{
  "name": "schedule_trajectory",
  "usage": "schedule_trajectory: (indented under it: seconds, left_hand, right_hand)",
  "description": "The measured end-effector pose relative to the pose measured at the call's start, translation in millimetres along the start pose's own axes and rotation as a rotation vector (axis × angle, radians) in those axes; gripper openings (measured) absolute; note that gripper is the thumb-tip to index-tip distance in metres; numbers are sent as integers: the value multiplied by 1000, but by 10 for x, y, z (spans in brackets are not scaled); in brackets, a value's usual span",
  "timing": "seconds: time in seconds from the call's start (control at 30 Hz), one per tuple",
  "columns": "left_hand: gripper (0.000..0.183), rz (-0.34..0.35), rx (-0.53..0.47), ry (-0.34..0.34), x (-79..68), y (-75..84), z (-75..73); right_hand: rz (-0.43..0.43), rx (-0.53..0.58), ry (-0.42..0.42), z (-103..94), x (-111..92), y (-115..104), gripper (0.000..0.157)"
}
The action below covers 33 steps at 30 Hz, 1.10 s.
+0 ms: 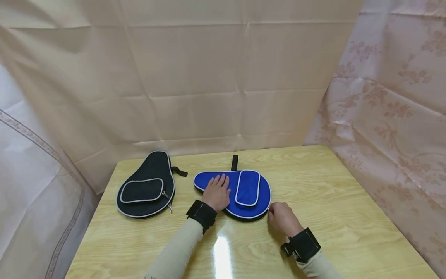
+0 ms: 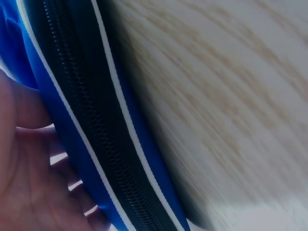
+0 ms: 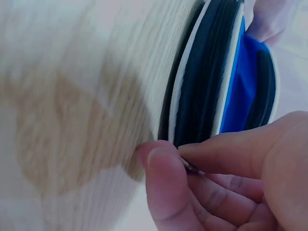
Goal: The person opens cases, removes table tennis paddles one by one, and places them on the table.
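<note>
A blue table tennis paddle case (image 1: 219, 182) with white piping lies flat on the table, its narrow end toward the left. My left hand (image 1: 216, 193) rests on the narrow part with fingers straight. At the rounded right edge, my right hand (image 1: 283, 217) pinches a small metal zipper pull (image 3: 189, 166) between thumb and forefinger. The dark zipper (image 2: 91, 106) along the case's side looks closed in the left wrist view. On the case's front is a blue outer pocket (image 1: 248, 188). A black strap (image 1: 235, 162) sticks out from its far side.
To the left lies a black paddle case (image 1: 150, 170) with grey piping, a front pocket and a side strap. Both sit on a wooden table (image 1: 331, 201). A beige cloth (image 1: 195, 77) hangs behind, and a flowered cloth (image 1: 390, 108) hangs on the right.
</note>
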State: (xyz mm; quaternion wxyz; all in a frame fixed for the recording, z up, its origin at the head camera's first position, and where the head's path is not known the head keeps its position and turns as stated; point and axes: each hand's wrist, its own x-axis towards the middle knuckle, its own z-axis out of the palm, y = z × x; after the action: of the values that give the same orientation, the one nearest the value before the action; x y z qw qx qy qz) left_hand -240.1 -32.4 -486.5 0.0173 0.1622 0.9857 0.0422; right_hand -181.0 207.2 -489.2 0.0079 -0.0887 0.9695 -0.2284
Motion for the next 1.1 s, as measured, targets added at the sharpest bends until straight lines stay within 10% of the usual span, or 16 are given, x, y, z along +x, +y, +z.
schedule_trajectory:
  seconds: [1.1]
  left_hand:
    - [53, -26, -25, -20, 10, -6, -7]
  right_hand:
    - [4, 5, 39, 45, -25, -19, 24]
